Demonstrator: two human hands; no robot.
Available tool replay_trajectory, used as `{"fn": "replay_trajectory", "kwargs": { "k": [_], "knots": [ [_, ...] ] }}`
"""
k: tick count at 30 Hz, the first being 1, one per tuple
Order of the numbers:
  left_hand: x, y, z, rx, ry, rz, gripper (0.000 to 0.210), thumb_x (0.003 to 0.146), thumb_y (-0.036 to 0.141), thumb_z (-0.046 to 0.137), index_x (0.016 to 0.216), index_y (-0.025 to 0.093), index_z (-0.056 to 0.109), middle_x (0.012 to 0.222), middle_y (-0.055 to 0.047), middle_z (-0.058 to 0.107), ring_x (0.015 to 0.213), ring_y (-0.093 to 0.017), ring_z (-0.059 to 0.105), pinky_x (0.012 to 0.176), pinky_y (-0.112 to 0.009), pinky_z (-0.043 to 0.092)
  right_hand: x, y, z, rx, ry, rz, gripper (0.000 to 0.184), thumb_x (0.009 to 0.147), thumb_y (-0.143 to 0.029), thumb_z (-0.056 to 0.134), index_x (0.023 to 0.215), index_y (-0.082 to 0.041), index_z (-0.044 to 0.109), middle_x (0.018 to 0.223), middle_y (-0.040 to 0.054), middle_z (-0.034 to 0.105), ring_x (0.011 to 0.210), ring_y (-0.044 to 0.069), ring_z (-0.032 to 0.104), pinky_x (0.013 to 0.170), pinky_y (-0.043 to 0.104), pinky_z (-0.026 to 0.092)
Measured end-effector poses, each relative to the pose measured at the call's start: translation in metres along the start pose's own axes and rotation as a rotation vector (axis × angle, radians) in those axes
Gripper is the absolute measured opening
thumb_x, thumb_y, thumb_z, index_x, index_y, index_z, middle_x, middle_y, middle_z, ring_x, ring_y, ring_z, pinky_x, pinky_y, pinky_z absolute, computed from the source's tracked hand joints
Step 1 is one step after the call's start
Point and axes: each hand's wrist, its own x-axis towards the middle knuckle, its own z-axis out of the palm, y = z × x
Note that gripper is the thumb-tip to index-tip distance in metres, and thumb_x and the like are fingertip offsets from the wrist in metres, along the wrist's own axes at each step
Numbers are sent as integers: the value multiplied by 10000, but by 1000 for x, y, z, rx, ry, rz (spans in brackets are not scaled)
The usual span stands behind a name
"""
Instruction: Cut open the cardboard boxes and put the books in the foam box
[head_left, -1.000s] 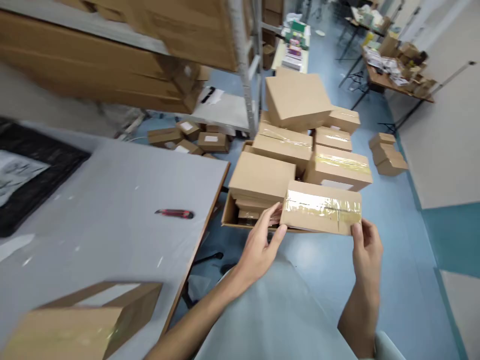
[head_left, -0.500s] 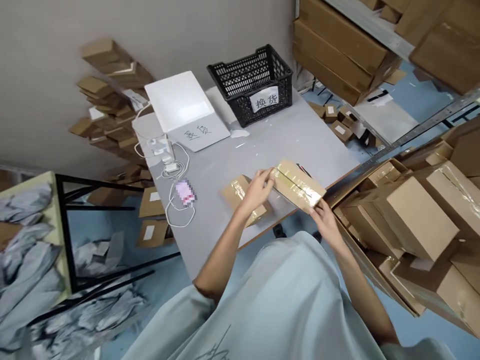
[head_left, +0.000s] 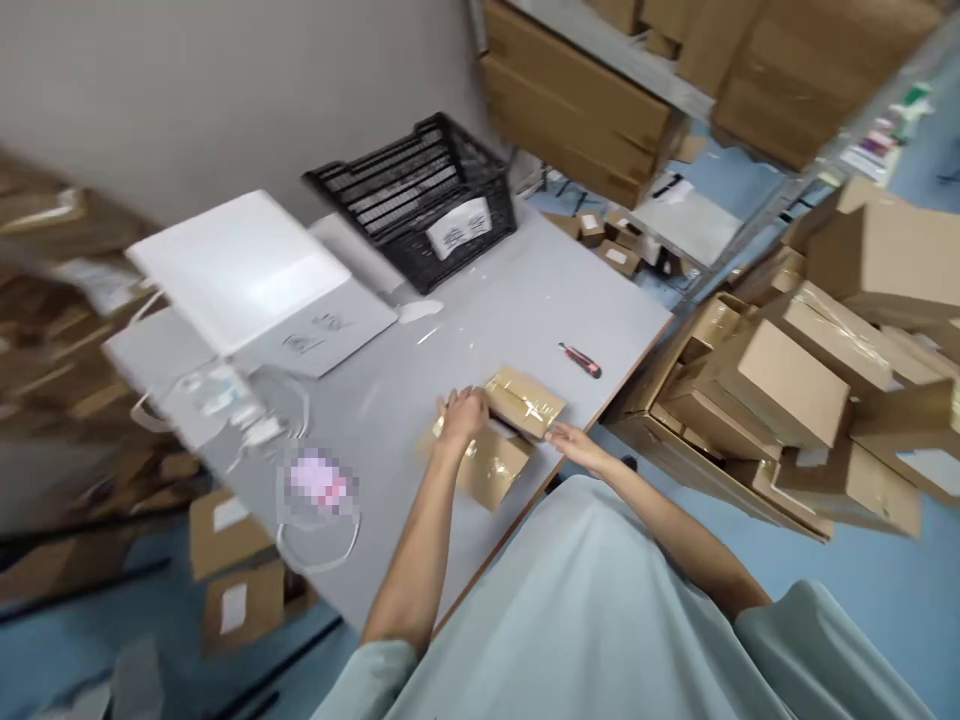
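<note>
A small taped cardboard box is held low over the table between my two hands. My left hand closes on its left end, though some of the fingers are hidden. At the box's near right corner, my right hand grips with thumb and fingers. A second taped cardboard box lies on the table just below and left of the first, partly covered by my left hand and forearm. Beyond my right hand lies a red and black utility knife.
On the grey table stand a black plastic crate and a white folded board. Cables and a pixelated phone-like item lie at the left. To the right, a large carton overflows with boxes. Shelving holds more cartons.
The view has swung right. My hands have lowered the box towards the table, closer to the second box. The utility knife, mostly hidden before, now shows fully.
</note>
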Motion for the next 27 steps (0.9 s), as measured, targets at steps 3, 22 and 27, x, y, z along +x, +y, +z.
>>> {"fn": "replay_trajectory", "kwargs": {
  "k": [3,22,27],
  "knots": [
    [1,55,15,16,54,142,434,995,242,492,1367,127,683,1558,-283,637,1582,-496,462,1313,-784,245,-48,-29,-61,48,78,-228,367,702,-340,997,1026,-251,851,1128,67,840,1191,315,752,1246,557,475],
    [-199,626,289,-660,-670,779,776,1098,675,508,1745,261,398,1828,-135,382,1690,-328,385,1391,-508,341,-331,-66,-661,109,1576,-791,954,878,-826,680,1519,-119,637,1652,259,578,1543,373,566,1293,558,459],
    [-201,705,349,-632,-632,673,757,1112,655,492,1760,285,365,1871,-101,283,1746,-315,244,1422,-518,243,-306,-92,-730,103,1396,-754,966,901,-861,625,1533,-131,650,1688,229,563,1606,369,506,1340,559,399]
  ]
}}
